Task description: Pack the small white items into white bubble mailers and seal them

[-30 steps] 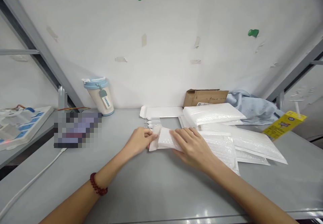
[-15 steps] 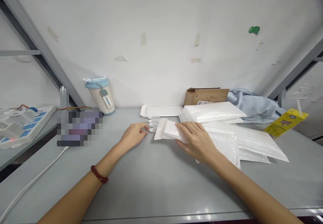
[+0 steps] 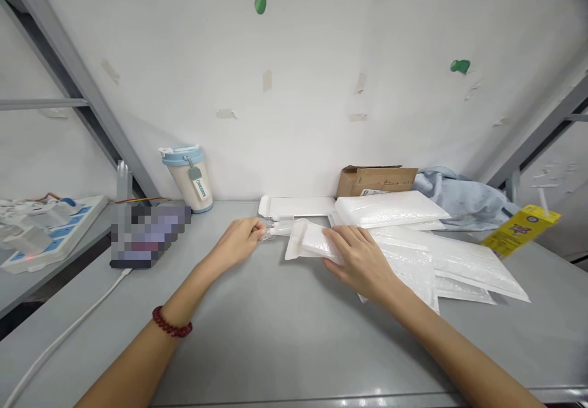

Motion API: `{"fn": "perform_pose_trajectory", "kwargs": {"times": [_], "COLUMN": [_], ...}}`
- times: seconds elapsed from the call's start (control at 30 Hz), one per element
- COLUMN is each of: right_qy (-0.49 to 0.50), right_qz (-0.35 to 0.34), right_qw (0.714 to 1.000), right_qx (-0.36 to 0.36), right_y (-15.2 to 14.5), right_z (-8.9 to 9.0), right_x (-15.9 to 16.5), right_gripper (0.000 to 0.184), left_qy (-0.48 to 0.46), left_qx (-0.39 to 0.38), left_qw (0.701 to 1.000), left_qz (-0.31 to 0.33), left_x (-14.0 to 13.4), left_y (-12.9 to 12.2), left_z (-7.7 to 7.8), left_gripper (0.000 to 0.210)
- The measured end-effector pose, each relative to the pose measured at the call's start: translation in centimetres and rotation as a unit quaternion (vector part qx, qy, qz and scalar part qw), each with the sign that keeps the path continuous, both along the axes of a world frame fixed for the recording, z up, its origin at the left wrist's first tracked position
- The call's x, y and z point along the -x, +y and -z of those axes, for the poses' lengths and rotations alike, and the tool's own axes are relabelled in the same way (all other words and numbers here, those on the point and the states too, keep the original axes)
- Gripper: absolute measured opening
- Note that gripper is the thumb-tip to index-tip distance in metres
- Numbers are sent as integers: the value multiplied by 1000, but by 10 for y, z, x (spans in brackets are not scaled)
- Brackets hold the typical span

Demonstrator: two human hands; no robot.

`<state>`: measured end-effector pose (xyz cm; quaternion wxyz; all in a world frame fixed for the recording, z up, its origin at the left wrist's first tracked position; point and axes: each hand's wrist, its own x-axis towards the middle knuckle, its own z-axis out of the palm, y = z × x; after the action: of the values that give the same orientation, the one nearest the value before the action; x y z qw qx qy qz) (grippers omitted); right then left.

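Observation:
My left hand [image 3: 239, 238] pinches the left end of a small white item in clear plastic wrapping [image 3: 279, 229], its exact kind too small to tell. My right hand [image 3: 361, 258] is closed over a white bubble mailer [image 3: 312, 238], whose flap end points left, close to the wrapped item. Part of this mailer is hidden under my fingers. Behind it, near the wall, lies another white mailer [image 3: 301, 204] flat on the grey table [image 3: 257, 340]. To the right of my right hand, several white bubble mailers [image 3: 459, 258] overlap in a loose pile.
A cardboard box [image 3: 381, 178] and a pale blue cloth [image 3: 462, 196] rest against the wall. At the right stands a tilted yellow drink carton [image 3: 521, 230] with a straw. On the left are a tumbler [image 3: 188, 181], a blurred-out phone [image 3: 149, 236] on a white cable, and a power strip [image 3: 55, 233].
My left hand has closed on the wrapped item and drawn it slightly left, out from among the others. My right hand keeps its hold on the mailer. The camera has tilted up slightly.

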<state>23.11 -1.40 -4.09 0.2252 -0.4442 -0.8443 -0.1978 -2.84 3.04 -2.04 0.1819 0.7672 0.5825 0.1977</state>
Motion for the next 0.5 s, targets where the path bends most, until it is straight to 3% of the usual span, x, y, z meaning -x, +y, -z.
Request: {"fn": "perform_pose_trajectory", "kwargs": {"times": [0.37, 0.5], "right_qy": [1, 3], "right_qz": [1, -3], "right_qw": [1000, 1000], "right_qx": [5, 7], "right_y": [0, -1], "right_z": [2, 3], "right_x": [0, 1], "right_gripper": [37, 34], "left_qy": [-56, -91], "left_qx": [-78, -67], "left_qw": [994, 994], "left_qz": [-43, -7], "left_x": [4, -10], "left_y": [-3, -11], "left_z": [-11, -7], "left_gripper": [20, 19]}}
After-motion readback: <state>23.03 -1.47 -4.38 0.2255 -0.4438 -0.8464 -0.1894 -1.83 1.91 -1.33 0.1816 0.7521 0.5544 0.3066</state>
